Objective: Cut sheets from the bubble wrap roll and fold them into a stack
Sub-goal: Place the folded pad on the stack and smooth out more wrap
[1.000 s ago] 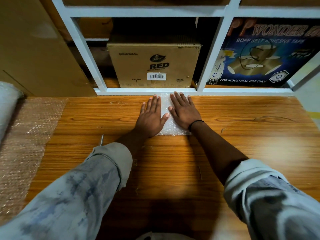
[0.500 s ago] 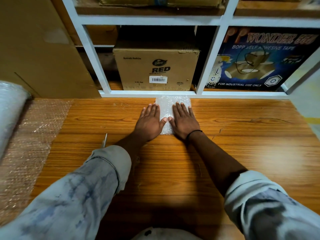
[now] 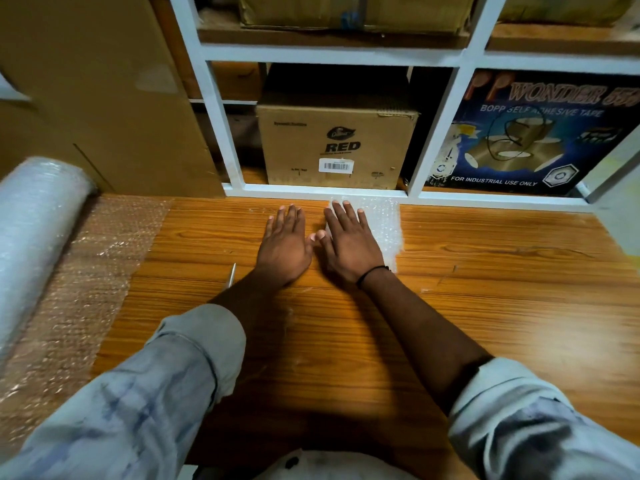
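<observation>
Edging wooden table (image 3: 485,306): bubble wrap roll (image 3: 38,230) (left), white shelving (image 3: 332,55).

Our two hands lie flat on the wooden table (image 3: 502,292).

Our right hand (image 3: 349,242) presses on the small folded bubble wrap (image 3: 386,220) by the white shelf (image 3: 429,140). Our left hand (image 3: 285,244) rests on bare wood just beside it, thumbs almost touching. The big bubble wrap roll (image 3: 38,230) lies far left, with a sheet (image 3: 86,278) spread out from it. A thin metal blade (image 3: 231,274) peeks out by our left arm.
</observation>
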Available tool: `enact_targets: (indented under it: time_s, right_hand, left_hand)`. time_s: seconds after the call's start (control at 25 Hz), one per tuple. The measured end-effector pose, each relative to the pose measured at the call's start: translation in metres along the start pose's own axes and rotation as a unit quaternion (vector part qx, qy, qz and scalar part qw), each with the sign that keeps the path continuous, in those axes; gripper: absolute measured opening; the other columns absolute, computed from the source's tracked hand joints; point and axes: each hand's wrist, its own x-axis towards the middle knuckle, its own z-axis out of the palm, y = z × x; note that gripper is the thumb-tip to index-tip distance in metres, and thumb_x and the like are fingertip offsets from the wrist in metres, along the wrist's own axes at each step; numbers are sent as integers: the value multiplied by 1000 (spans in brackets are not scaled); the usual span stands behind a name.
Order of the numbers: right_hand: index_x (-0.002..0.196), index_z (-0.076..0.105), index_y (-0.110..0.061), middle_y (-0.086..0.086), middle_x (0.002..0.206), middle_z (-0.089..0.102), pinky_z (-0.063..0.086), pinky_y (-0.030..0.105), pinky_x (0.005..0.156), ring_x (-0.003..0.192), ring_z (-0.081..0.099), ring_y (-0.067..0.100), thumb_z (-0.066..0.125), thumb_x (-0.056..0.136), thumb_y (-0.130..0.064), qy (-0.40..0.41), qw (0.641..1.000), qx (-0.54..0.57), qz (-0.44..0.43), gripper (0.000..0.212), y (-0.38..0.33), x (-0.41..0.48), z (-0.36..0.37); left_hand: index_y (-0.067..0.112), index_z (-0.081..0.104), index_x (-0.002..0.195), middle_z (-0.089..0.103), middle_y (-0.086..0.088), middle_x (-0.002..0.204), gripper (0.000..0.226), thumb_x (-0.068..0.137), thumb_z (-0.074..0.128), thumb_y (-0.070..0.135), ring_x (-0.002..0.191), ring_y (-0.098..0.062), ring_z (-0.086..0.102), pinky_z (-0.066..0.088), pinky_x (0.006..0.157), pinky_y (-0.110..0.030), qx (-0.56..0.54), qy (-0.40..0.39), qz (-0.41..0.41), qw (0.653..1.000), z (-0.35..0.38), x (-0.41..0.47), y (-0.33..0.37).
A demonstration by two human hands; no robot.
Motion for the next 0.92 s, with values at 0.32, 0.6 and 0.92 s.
enact_targets:
  time_s: [0.32,0.6,0.92]
  right_hand:
    - [160,29,-15,11,168,26,5,45,129,158,11,30,39,107,-48,39,996,66,36,64,-86,6,25]
    - [154,40,-13,14,162,37,14,48,127,155,21,34,51,102,-41,37,993,98,57,60,-237,12,77]
    - [153,42,-12,17,164,33,12,48,128,155,19,37,49,101,-30,0,995,92,33,56,-402,2,143]
  left_hand:
    - [16,3,165,2,-6,173,66,110,26,44,159,-27,-5,-2,129,-46,-24,17,-12,999,-28,-48,-80]
    - [16,12,165,9,-7,173,63,108,34,36,159,-30,1,0,129,-45,-30,37,-39,998,-44,-113,-203]
    - [30,29,161,7,-12,172,65,101,37,53,155,-48,-7,-9,124,-61,129,46,-112,984,-50,-207,-337]
